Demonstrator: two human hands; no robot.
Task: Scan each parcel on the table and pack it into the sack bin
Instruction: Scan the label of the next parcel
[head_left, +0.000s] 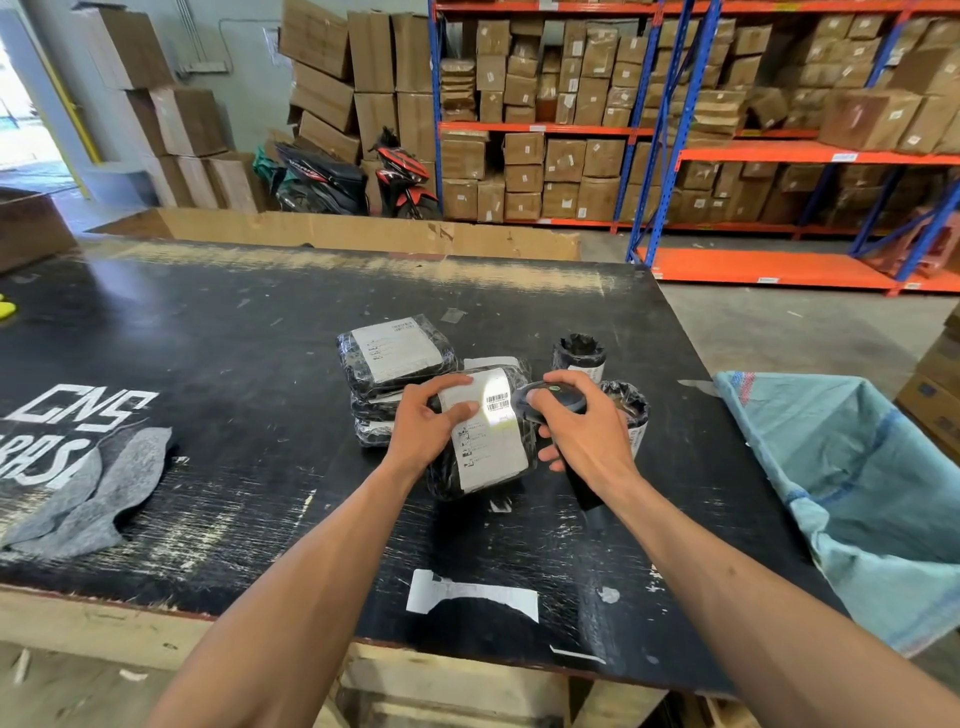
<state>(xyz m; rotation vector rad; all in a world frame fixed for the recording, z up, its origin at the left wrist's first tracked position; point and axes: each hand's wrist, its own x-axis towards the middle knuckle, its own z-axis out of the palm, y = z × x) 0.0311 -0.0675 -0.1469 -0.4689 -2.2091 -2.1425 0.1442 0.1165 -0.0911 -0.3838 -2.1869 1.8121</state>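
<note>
A warehouse: orange-and-blue racks (727, 140) of cardboard boxes (561, 166) at one o'clock, stacked cartons (358, 78) at twelve, a scooter (332, 179) beside them, concrete floor (779, 332).

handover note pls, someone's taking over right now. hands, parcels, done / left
Left hand holds the parcel, label up, just above the table.
Right hand grips the scanner, its light on the barcode: scan under way.
Stack of wrapped parcels sits behind the held one; two black rolls to the right.
Sack bin stands at the table's right edge, open; no parcel visible in the part shown.
Left: finish the scan, drop this parcel in the sack, then scan and pack the rest.
</note>
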